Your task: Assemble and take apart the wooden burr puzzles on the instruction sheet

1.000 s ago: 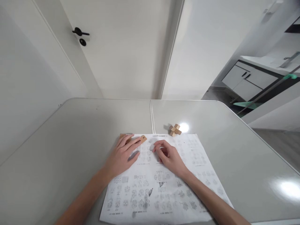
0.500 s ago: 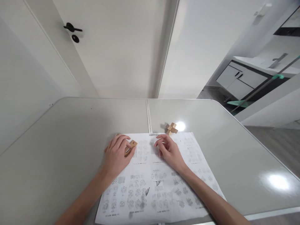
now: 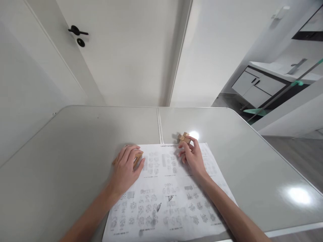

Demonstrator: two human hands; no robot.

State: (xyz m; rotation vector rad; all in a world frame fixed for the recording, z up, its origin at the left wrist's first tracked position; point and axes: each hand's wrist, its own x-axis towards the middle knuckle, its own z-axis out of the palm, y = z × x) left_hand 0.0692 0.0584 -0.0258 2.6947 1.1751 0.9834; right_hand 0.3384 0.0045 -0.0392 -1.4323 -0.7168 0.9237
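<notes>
My left hand (image 3: 127,163) is curled over a light wooden puzzle piece (image 3: 137,157) at the top left corner of a printed paper sheet (image 3: 141,183). The piece has a slot in it, and the palm and fingers hide most of it. Its other end shows as a bit of wood left of the fingers. My right hand (image 3: 193,156) is above the sheet's top edge, fingers bent and apart. Its fingertips overlap the near side of a small cross-shaped wooden block puzzle (image 3: 183,137), which stands on the table just beyond the paper. Whether they touch it is unclear.
The sheet bears rows of small diagrams and lies on a pale grey table (image 3: 75,134) with a seam down its middle. A white door (image 3: 121,50) with a black handle (image 3: 78,31) is behind. At the right are a sink cabinet (image 3: 257,82) and a green-fitted pole (image 3: 297,83).
My right hand has moved right and forward from the sheet's top middle to the block puzzle. The piece under my left hand has shifted slightly left, with less of it showing.
</notes>
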